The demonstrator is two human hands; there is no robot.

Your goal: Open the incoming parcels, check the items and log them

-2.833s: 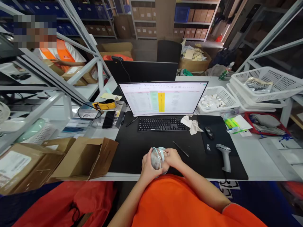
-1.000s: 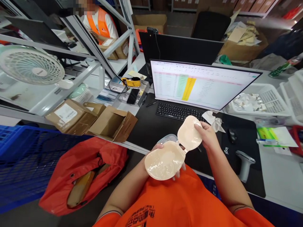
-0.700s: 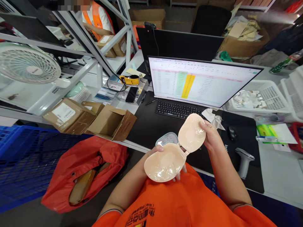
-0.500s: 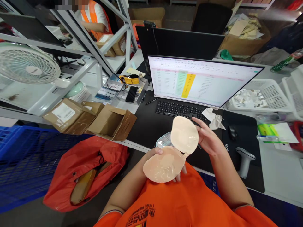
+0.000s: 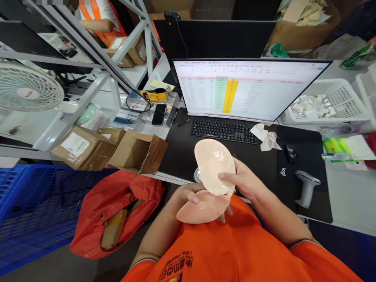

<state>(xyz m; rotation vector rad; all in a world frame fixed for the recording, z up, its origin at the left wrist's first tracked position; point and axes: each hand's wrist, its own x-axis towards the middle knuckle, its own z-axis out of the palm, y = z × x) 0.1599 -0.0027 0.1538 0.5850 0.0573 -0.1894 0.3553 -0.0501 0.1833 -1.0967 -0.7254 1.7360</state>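
Observation:
A beige stick-on bra (image 5: 216, 160) hangs between my hands, its two shiny cups joined at a small clasp near the right. My left hand (image 5: 188, 194) grips the lower cup, thumb on its inner face and fingers beneath. On the upper cup, my right hand (image 5: 239, 178) has its thumb across the inner face and its other fingers behind, mostly hidden. The upper cup stands tilted up; the lower one lies flatter above my lap. Just behind them, a clear plastic case (image 5: 197, 176) on the desk is largely covered by the cups.
A keyboard (image 5: 223, 130) and monitor (image 5: 249, 90) stand ahead. Crumpled paper (image 5: 266, 138), a mouse (image 5: 290, 152) and a scanner (image 5: 306, 188) lie right. Open cardboard boxes (image 5: 133, 152) sit at the left edge, above a red bag (image 5: 117, 211). A co-worker (image 5: 101, 21) is beyond the frame.
My right hand has shifted from the upper cup's outer edge to a grip with the thumb on its inner face. That cup has moved left and tilted; the lower cup appears flatter.

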